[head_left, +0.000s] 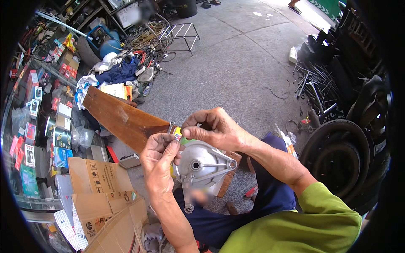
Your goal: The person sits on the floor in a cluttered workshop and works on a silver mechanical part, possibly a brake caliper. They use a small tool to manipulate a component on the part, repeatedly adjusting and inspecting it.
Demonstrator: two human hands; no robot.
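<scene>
Above the bench, my left hand [162, 158] and my right hand [215, 128] meet with their fingertips pinched together. Between them is a small colourful packet [178, 136] with yellow, white, red and green patches; its exact kind is too small to make out. Both thumbs press on it. Just below the fingers lies a silver metal brake plate [204, 163], round with a central hole and an arm that ends in an eyelet at the right. A yellow patch shows at its left edge, partly hidden by my left hand.
A worn wooden plank [122, 120] runs away to the upper left. Open cardboard boxes [101, 177] stand at the lower left, by a glass case [25, 202] of small boxes. Black tyres [337, 156] and metal rods [310, 84] are at the right; a metal stool frame [179, 36] stands farther off.
</scene>
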